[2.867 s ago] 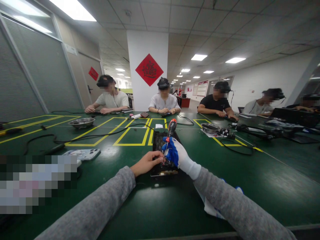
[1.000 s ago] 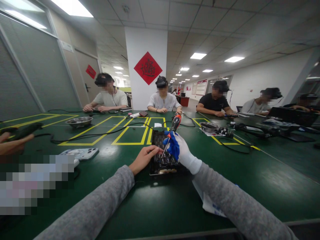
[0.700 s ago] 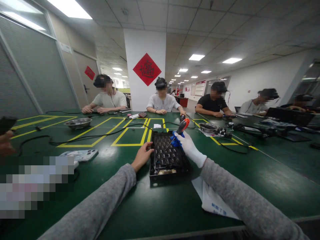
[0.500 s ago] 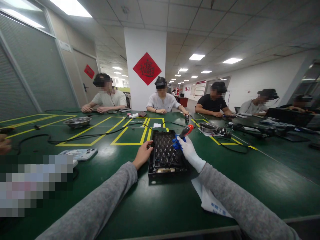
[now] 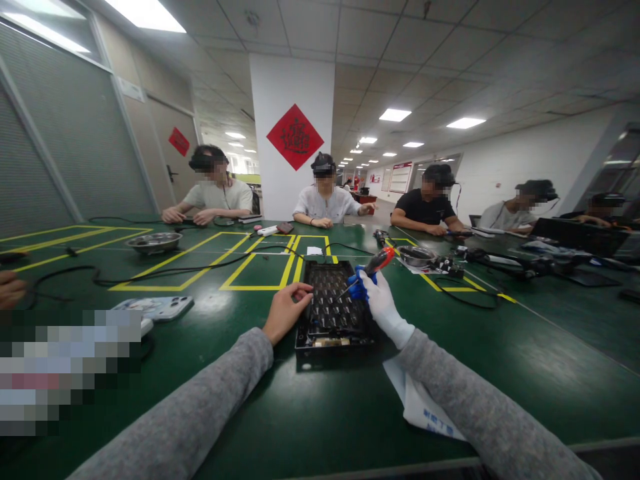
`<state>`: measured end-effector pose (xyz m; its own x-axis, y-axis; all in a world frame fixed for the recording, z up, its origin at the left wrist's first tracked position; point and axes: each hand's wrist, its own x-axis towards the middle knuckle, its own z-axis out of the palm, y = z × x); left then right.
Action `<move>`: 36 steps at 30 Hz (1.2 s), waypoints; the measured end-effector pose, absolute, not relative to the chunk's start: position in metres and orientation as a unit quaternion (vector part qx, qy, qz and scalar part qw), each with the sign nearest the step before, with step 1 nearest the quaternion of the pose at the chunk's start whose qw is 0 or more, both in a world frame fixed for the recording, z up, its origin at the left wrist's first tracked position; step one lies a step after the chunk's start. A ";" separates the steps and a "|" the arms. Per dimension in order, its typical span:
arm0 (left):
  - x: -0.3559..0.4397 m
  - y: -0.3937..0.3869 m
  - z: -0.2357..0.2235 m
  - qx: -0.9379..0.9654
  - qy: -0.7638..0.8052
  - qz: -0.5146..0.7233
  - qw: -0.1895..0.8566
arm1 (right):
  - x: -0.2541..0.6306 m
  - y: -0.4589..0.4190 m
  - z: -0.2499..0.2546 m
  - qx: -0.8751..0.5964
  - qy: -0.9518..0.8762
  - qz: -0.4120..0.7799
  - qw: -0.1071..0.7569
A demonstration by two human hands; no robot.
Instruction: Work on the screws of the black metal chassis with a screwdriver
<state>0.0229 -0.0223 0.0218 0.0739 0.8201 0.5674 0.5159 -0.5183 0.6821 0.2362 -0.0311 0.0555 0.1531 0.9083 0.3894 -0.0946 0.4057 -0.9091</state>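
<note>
A black tray-like device (image 5: 334, 303) with rows of small dark raised parts lies on the green table in front of me. My right hand (image 5: 383, 303) wears a white glove with blue fingers. It is closed around a screwdriver (image 5: 381, 261) with a red and dark grey handle. The thin shaft slants down left over the device; whether its tip touches is too small to tell. Bare, my left hand (image 5: 287, 310) is at the device's left edge, thumb and forefinger drawn together over the rim. Anything between those fingertips is too small to make out.
A white packet (image 5: 425, 403) lies under my right forearm. On the left are a phone (image 5: 155, 307) and a metal bowl (image 5: 154, 243); another bowl (image 5: 417, 255) stands at right among cables. Several people sit across the table, and another person's hand (image 5: 11, 289) shows at the left edge.
My left hand has lifted from the device's side and moved inward over its rim, fingers drawn together. The screwdriver has shifted slightly right. The person opposite has let go of a dark tool.
</note>
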 end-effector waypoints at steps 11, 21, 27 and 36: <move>0.027 -0.029 0.023 0.773 0.425 0.431 0.192 | 0.235 -0.030 0.051 -0.329 -0.447 0.492 0.670; 0.027 -0.027 0.022 0.785 0.410 0.431 0.173 | 0.232 -0.032 0.051 -0.324 -0.470 0.485 0.663; 0.027 -0.028 0.023 0.782 0.421 0.426 0.174 | 0.231 -0.036 0.055 -0.323 -0.472 0.461 0.679; 0.028 -0.026 0.020 0.778 0.421 0.426 0.192 | 0.229 -0.037 0.055 -0.330 -0.481 0.450 0.676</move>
